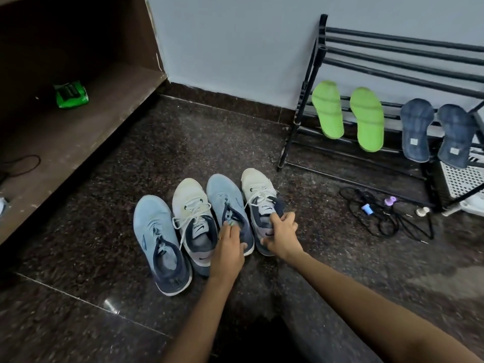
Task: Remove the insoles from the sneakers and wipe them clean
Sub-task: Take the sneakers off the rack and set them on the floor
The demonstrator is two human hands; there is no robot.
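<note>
Ridged green insoles [327, 111] and quilted blue insoles [416, 129] lean against the black tube rack [392, 48]. Near them, on the speckled stone floor [131, 158], four laced mesh sneakers [154, 221] stand in a row, blue and white alternating. The left hand [230, 247] grips the dark padded collar of a blue sneaker [225, 195]. The right hand [282, 237] grips the white sneaker [255, 184] just beside it, thumb at the tongue.

Four sneakers [199, 226] stand left of the rack [392, 121] bearing insoles [392, 121].
</note>
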